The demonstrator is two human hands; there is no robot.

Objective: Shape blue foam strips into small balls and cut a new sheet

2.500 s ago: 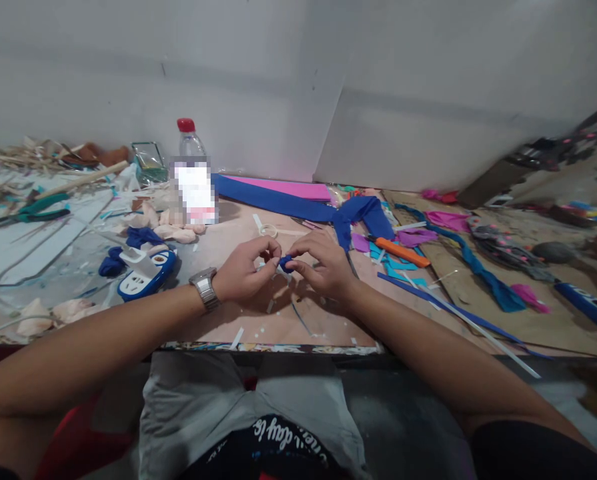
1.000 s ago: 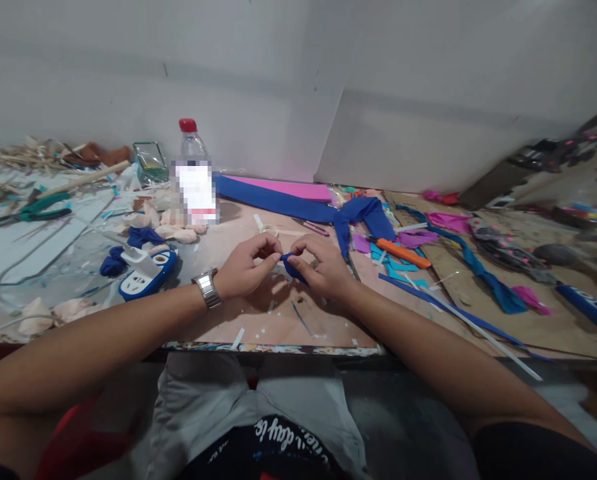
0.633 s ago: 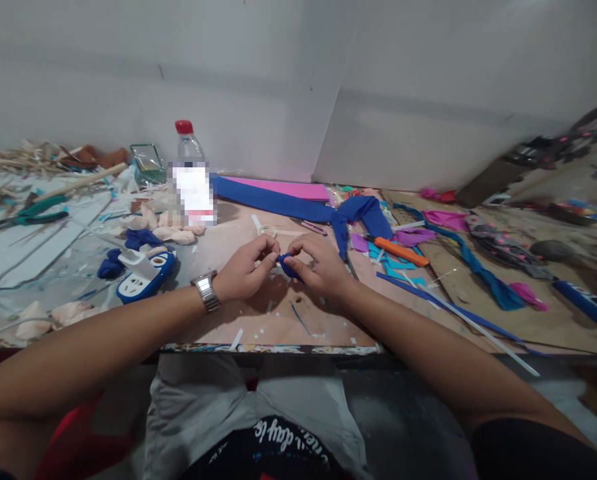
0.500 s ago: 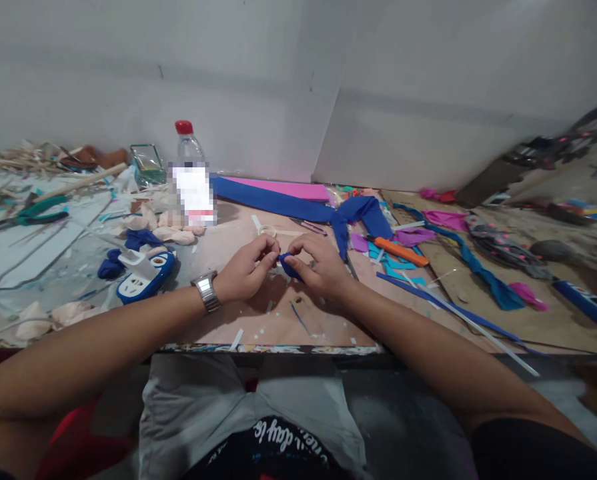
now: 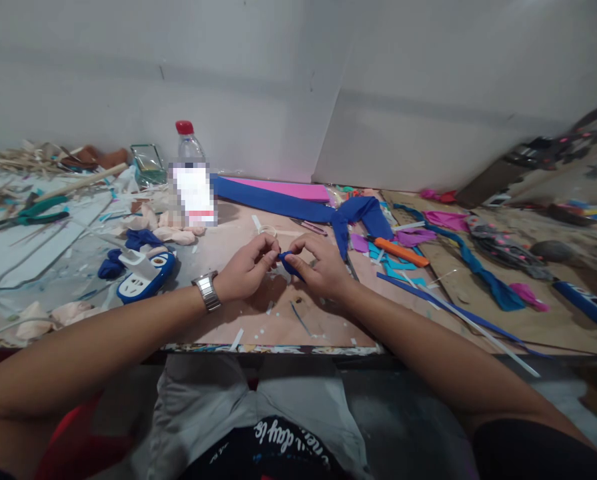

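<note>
Between my hands, above the tabletop, is a small rolled piece of blue crepe paper point(image 5: 290, 266). My right hand point(image 5: 319, 265) wraps round it with the thumb pressed along its near side. At its left end the thumb and fingertips of my left hand point(image 5: 249, 268) pinch together; how much paper lies between them is hidden. A ring of pale tape point(image 5: 268, 231) lies just behind my left hand. Longer blue crepe paper strips point(image 5: 288, 203) stretch across the back of the table, and one bends down behind my right hand.
To the left stand a blue power strip point(image 5: 151, 275) with a white plug, a red-capped bottle point(image 5: 191, 150) and green-handled pliers point(image 5: 43, 212). Several pale and dark blue bundles lie around them. On the right are an orange cutter point(image 5: 401, 252), paper scraps and a thin white strip point(image 5: 483, 330).
Both hands stay almost in place on the blue crepe paper. Slightly more of the blue piece shows between the fingers, and my legs have shifted a little below the table.
</note>
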